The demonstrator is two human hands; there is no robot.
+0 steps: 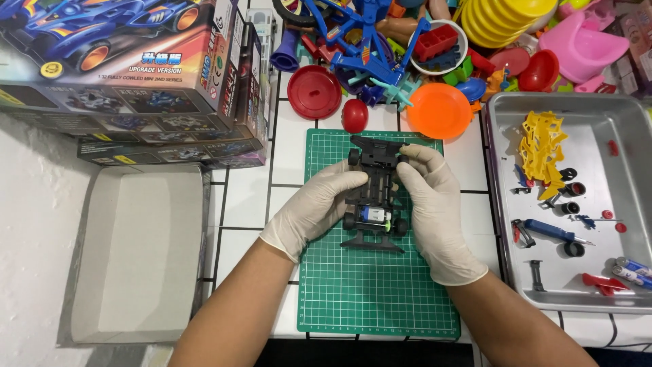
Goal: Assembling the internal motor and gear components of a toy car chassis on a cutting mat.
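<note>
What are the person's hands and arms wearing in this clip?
Both hands, the left hand and the right hand, wear thin, cream-white disposable gloves that fit closely and end in a rolled cuff just past the wrist. The gloves are plain, with no markings. Below the cuffs both forearms are bare: no sleeves, watch or jewellery show.

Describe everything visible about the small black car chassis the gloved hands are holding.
The toy car chassis is black plastic, long and narrow, lying lengthwise over the green cutting mat. Small black wheels sit at its corners, with bumper-like bars at both ends. A small silver-and-blue motor with a yellow-green part shows near the end closer to the person. The gloved left hand grips its left side, and the gloved right hand its right side and far end.
</note>
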